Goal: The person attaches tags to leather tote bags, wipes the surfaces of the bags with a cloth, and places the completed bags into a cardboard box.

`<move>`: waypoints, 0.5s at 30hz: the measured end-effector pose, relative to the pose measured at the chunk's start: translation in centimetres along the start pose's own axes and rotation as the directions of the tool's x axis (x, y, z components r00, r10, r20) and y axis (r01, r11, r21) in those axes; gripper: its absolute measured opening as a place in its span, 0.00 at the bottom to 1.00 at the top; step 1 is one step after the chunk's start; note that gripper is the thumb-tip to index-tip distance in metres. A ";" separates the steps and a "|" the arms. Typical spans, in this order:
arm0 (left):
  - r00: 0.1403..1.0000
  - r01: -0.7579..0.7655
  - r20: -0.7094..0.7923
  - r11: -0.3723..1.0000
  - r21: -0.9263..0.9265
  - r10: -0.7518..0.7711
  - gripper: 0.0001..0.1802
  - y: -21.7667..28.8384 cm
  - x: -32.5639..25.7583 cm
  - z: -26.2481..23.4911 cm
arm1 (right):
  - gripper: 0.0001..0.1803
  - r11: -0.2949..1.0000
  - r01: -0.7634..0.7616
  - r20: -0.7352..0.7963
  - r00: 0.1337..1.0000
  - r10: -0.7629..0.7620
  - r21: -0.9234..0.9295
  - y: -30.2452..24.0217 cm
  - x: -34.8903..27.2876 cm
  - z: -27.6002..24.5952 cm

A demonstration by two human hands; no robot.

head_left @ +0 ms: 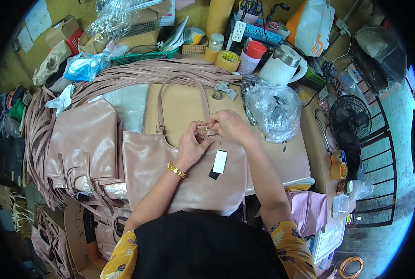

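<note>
A dusty pink handbag lies flat in front of me, its looped handle stretched away over tan board. At the handle's right end, by a small buckle, both my hands meet. My left hand has its fingers curled, pinching the strap end from the left. My right hand grips the same strap end from above, fingertips pressed together; they partly hide the buckle. A white hang tag dangles on a thin cord below, over a black tag.
Another pink bag lies at the left, beside a long bundle of pink straps. Clear crumpled plastic, a white kettle and a tape roll stand behind. A black fan is at the right.
</note>
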State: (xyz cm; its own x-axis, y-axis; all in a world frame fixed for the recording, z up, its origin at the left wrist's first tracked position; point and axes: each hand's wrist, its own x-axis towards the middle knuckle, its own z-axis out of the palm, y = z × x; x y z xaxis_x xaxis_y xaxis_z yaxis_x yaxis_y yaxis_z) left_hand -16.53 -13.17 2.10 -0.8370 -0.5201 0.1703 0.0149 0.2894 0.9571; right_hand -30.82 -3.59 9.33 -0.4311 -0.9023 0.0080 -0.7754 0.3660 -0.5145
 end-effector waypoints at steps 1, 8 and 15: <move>1.000 0.003 0.000 1.000 -0.016 -0.003 0.28 0.0 0.0 0.0 | 0.04 1.000 -0.017 0.017 1.000 0.017 0.000 0.0 -0.1 -0.3; 0.998 0.034 -0.047 0.999 -0.015 -0.034 0.23 0.1 0.2 0.3 | 0.05 1.000 0.005 0.041 0.999 -0.006 0.017 0.2 0.3 -0.2; 0.985 -0.147 -0.010 0.861 0.487 0.174 0.15 -0.6 0.3 -2.4 | 0.09 0.989 0.075 -0.218 0.975 -0.046 0.127 -1.0 -1.8 -0.4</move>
State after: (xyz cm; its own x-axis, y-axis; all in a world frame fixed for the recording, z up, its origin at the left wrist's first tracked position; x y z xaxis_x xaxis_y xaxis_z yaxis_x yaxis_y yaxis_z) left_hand -15.49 -15.47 2.15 -0.8159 -0.4699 0.3370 -0.1301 0.7170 0.6848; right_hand -29.43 -2.21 10.18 -0.4853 -0.8467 0.2180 -0.7406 0.2656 -0.6172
